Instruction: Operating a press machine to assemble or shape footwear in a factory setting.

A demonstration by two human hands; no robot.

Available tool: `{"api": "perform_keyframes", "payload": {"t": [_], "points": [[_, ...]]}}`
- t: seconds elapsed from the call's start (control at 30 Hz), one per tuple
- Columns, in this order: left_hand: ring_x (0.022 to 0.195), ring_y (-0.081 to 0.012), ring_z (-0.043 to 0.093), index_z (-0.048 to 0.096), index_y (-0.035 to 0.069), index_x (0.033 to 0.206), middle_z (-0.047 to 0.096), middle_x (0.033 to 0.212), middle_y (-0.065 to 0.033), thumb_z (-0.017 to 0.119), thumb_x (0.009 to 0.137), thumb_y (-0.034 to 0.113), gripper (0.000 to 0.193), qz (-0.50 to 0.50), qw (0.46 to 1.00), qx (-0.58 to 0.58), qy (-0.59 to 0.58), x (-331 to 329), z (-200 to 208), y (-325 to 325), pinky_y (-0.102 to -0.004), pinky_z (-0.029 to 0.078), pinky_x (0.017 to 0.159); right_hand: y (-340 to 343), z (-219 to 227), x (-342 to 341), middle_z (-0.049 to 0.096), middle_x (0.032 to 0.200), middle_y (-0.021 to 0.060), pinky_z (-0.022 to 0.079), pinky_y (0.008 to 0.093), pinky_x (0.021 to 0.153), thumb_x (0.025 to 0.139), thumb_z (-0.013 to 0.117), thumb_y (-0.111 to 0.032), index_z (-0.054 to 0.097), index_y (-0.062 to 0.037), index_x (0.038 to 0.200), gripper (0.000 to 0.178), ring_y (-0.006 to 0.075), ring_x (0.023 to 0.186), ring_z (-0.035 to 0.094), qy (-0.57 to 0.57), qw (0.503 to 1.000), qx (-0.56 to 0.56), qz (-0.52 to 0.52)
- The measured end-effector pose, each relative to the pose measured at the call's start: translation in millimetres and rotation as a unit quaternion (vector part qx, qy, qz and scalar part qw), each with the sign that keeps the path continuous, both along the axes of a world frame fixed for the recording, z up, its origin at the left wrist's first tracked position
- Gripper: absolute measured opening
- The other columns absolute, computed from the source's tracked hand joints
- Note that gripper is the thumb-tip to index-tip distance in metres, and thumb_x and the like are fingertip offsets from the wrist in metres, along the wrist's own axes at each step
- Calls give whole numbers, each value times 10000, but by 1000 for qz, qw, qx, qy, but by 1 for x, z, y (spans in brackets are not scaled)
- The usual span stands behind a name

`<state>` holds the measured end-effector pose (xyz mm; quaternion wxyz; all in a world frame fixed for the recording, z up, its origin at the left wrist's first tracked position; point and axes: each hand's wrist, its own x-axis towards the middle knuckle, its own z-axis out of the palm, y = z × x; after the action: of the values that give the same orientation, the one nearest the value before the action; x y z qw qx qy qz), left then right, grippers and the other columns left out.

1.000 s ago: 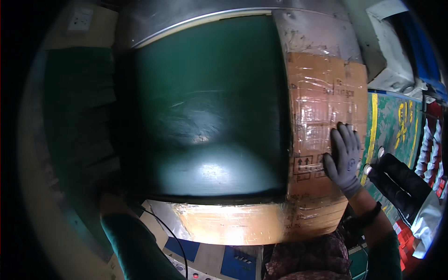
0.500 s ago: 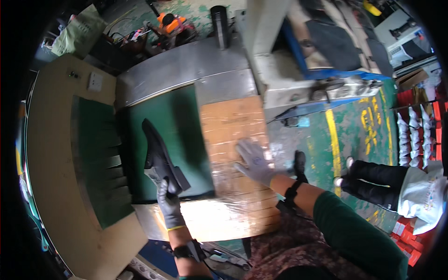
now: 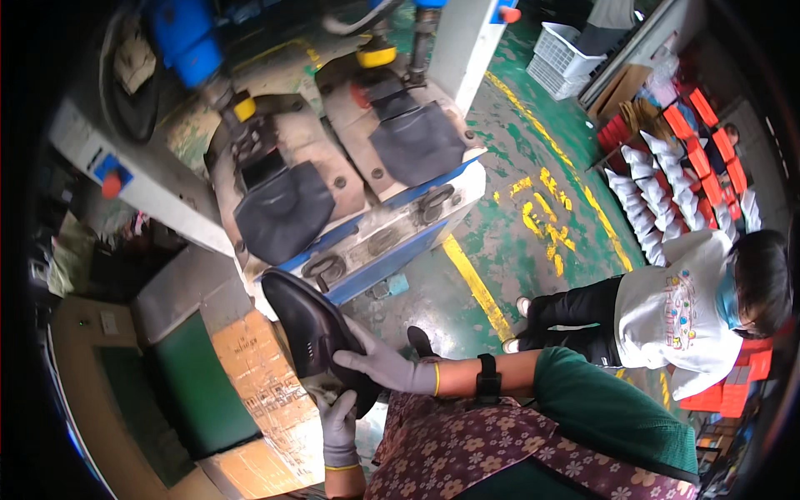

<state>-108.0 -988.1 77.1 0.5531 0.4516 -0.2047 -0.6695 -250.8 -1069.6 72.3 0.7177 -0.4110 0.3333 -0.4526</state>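
A black shoe (image 3: 302,321) is held up in front of me, toe pointing away and up to the left, its upper facing me. My left hand (image 3: 338,427), in a grey glove, grips it low at the heel end. Around its right side closes my right hand (image 3: 379,363), also gloved, with the thumb across the upper. Behind the shoe lies the cardboard-covered part of the bench (image 3: 254,354), next to a green mat (image 3: 200,383). Parts of the heel are hidden by my fingers.
Ahead stands a two-station machine with black pads (image 3: 285,212) and a white-and-blue front (image 3: 392,237). On the right, a person (image 3: 667,300) in a white top stands near a rack of red boxes and white wrapped items (image 3: 650,200). White crates (image 3: 567,58) sit farther back.
My view has swung right toward the machine. The shoe has been lifted off the green mat and carried right. My right hand has left the cardboard and taken hold of the shoe too.
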Motion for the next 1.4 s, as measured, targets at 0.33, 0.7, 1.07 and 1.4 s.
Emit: {"api": "perform_keyframes", "payload": {"t": [0.33,0.7,1.07,1.4], "points": [[1124,-196,587,471,-10,1345,576,1255,-103,590,872,20,489,-87,995,-50,24,-104,23,-114,-326,494,948,-64,8,-137,406,1428,267,296,431,1133,943,592,-319,347,37,1448,665,407,1348,381,400,874,-221,-164],[987,-193,628,476,27,1273,599,1125,-90,657,871,79,444,-148,984,-99,16,-232,21,-276,-325,525,868,-125,30,-204,353,1466,280,290,462,1149,704,789,-219,284,73,1446,944,412,1382,344,605,692,-333,-209],[920,-221,646,523,-4,1219,643,1000,-115,796,739,233,601,-33,970,-101,-220,-323,-15,-445,-334,527,814,-293,-18,-287,318,1488,292,298,427,1155,720,755,-149,240,83,1465,935,420,1375,344,483,767,-365,-212],[1247,-293,523,153,4,1527,442,1426,-200,790,784,367,1044,-93,919,-200,-328,-322,-44,-442,-369,432,1025,-341,-37,-304,362,1462,271,311,427,1150,767,702,-132,264,46,1467,844,406,1374,357,461,798,-333,-199]]}}
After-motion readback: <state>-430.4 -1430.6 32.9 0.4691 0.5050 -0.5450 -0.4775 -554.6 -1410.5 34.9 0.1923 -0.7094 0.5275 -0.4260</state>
